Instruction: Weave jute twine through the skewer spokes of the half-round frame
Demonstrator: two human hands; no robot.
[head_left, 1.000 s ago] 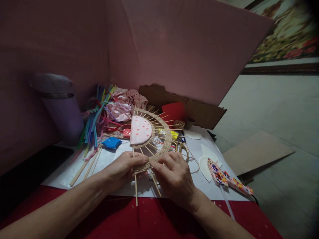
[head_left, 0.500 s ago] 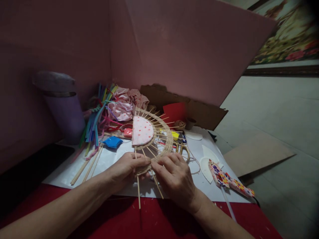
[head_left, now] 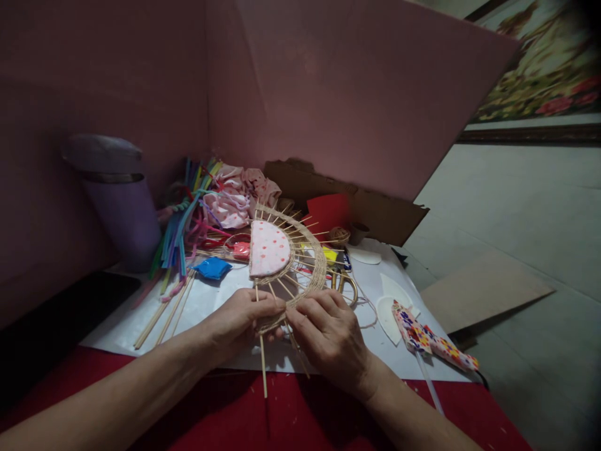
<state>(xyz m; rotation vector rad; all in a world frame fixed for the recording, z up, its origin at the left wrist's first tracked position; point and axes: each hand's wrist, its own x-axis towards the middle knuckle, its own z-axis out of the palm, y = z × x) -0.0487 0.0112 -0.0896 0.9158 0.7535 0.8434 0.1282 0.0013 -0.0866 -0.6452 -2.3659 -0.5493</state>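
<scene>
A half-round fan-like piece of wooden sticks has a pink dotted fabric half-disc (head_left: 270, 248) at its centre. A woven twine band (head_left: 320, 257) curves round it, threaded on the radiating sticks. My left hand (head_left: 241, 315) grips the near end of the band, thumb on top and fingers beneath. Close beside it, my right hand (head_left: 331, 335) pinches the same band with bent fingers. Two sticks (head_left: 263, 369) point toward me below the hands. What lies right between the fingertips is hidden.
White paper covers a red table (head_left: 225, 413). To the left are a purple tumbler (head_left: 122, 213), pipe cleaners (head_left: 176, 238), loose sticks (head_left: 164, 313) and a blue packet (head_left: 213, 268). Scissors (head_left: 352, 291) lie behind my right hand, and a floral-patterned glue gun (head_left: 422, 338) at right.
The fan-like piece has shifted very slightly to the right and its near sticks have tilted a little. Both hands keep almost the same place and hold.
</scene>
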